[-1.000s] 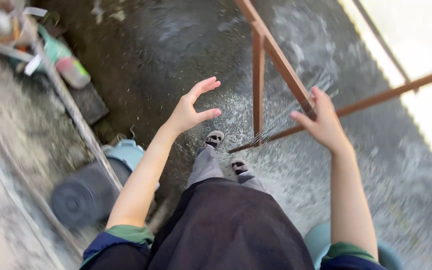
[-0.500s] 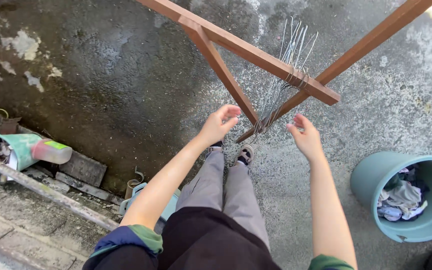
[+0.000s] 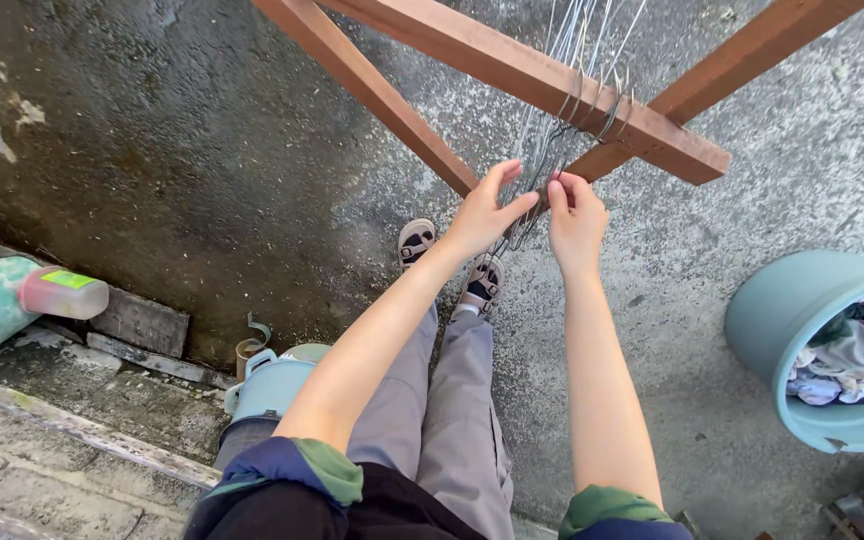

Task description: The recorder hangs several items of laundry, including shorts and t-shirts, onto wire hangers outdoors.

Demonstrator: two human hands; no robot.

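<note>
Both hands at wire hangers [image 3: 564, 110] bunched on wooden rail [image 3: 552, 85]. Left hand [image 3: 482, 215] half-open, fingertips touching wires; right hand [image 3: 577, 215] pinching them. Risk: hooks snag together, several drop onto the concrete.

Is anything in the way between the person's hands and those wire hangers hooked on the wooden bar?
Nothing visible blocks them. The left hand and right hand are both already at the lower ends of the wire hangers, which hang from the wooden bar. A slanted wooden strut passes just left of the left hand, not between.

thin wire hangers [image 3: 562, 120], bunched, hooked over wooden bar
</note>
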